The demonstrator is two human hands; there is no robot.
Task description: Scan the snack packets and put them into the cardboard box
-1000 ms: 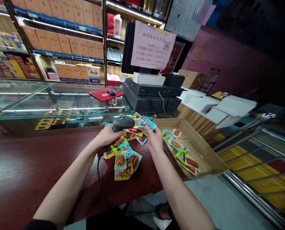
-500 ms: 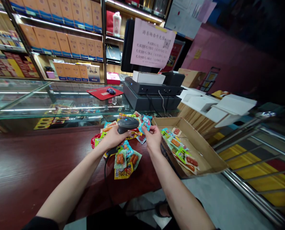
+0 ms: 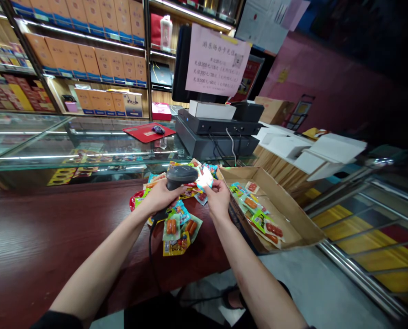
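Note:
My left hand (image 3: 162,197) is wrapped round the handle of a dark barcode scanner (image 3: 182,174), whose head points right. Between the fingers of my right hand (image 3: 219,197) is a small blue snack packet (image 3: 204,179), lit bright white by the scanner's light. A heap of colourful snack packets lies under and around the scanner. Nearest me in the heap are a clear packet of small sausages (image 3: 171,227) and a yellow packet (image 3: 176,245). The scanner's black cable (image 3: 150,249) hangs down past the table edge.
An open cardboard box (image 3: 294,224) with several sausage packets stands right of the heap. Behind are a glass counter (image 3: 97,137), a red mouse pad (image 3: 138,133), a cash drawer (image 3: 217,142) and a monitor with a paper sign (image 3: 217,64). A metal railing (image 3: 389,228) runs along the right.
The scanner's light now shines white on the packet in my right hand; before, the packet was unlit and plainly blue. Both hands have hardly moved.

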